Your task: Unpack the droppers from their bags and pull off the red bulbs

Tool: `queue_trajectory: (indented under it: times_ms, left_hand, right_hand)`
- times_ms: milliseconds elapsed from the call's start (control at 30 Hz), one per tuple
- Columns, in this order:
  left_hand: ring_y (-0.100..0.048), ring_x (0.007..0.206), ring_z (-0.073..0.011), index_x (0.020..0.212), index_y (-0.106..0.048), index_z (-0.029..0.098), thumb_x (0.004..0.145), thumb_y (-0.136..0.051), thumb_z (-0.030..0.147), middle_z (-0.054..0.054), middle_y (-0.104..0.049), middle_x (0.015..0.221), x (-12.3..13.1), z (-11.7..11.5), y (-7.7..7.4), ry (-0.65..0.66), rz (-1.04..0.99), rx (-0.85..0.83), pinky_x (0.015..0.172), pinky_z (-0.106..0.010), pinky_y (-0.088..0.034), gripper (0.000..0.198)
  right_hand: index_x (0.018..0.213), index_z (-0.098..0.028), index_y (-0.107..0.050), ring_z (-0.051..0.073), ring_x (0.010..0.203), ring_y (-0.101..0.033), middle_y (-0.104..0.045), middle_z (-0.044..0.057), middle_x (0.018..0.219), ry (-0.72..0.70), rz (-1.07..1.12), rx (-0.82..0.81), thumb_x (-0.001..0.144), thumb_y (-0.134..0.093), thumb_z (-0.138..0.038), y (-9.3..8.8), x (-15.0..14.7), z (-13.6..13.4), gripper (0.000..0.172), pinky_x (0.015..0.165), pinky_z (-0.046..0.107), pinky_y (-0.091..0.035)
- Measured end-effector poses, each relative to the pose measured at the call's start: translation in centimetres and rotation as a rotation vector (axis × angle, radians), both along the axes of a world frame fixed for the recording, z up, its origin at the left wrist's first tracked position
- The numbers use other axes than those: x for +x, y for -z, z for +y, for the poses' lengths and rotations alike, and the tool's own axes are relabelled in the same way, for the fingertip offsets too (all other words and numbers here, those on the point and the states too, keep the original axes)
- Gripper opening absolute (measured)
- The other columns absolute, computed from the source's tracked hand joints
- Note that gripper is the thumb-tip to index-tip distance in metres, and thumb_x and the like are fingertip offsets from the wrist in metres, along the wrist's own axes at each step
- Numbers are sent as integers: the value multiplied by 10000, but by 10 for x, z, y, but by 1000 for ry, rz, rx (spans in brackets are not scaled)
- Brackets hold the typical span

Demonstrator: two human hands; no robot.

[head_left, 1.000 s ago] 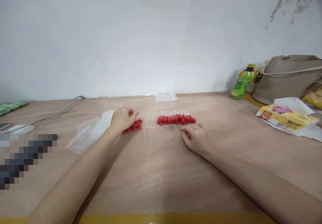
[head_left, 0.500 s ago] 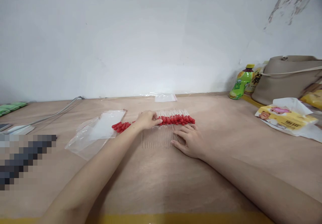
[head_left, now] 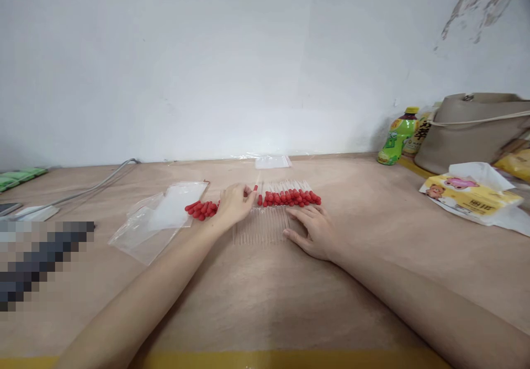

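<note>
Between the thumb and fingers of my left hand (head_left: 236, 204) is a thin pale stick with a red bulb-like end (head_left: 255, 188), its pale part pointing toward the wall. Beside it runs a row of red bulb ends (head_left: 290, 197), with pale thin sticks (head_left: 285, 185) on the far side. Nearer me lies a row of thin clear sticks (head_left: 259, 228). My right hand (head_left: 312, 230) rests palm down with fingers spread, over the right end of that row. More red ends (head_left: 202, 210) lie in a pile left of my left hand, which partly hides them.
Clear plastic bags (head_left: 165, 214) lie at left, and a small zip bag (head_left: 273, 162) by the wall. A grey cable (head_left: 99, 184) runs at far left. At right stand a green bottle (head_left: 398, 137), a beige bag (head_left: 467, 131) and a yellow tissue pack (head_left: 472, 195).
My left hand has shifted slightly left, and a red-ended stick now shows raised in its fingers. My right hand has hardly moved.
</note>
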State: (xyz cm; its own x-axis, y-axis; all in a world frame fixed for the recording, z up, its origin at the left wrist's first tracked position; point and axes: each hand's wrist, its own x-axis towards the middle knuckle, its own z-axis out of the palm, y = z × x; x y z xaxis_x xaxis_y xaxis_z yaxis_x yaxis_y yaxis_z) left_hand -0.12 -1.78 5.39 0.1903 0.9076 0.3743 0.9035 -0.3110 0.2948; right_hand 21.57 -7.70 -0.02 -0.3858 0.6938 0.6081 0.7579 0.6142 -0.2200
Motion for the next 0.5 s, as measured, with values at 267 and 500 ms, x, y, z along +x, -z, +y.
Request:
queue_trajectory:
  times_ms: [267,500]
  left_hand:
    - [-500,739,-176,808,-555,171,830,-486,261,-30,-587,762,-31,-59,32,383,66,380,712,-341,-329,116]
    - [-492,722,-165,848,-570,177,811,-520,206,-30,-603,764,-26,-69,38,539,82,426,710,-336,-347,68]
  right_hand:
    - [1300,-160,-368,247,1177,-410,-425,154,1267,-27,236,191,815,-519,-346,-4,5,-1,541,955,414,-381]
    - [1046,-221,-591,214,1060,-503,-592,71,1119,-208,-33,291,805,-567,-315,-4,1,-6,260,925,432,-356]
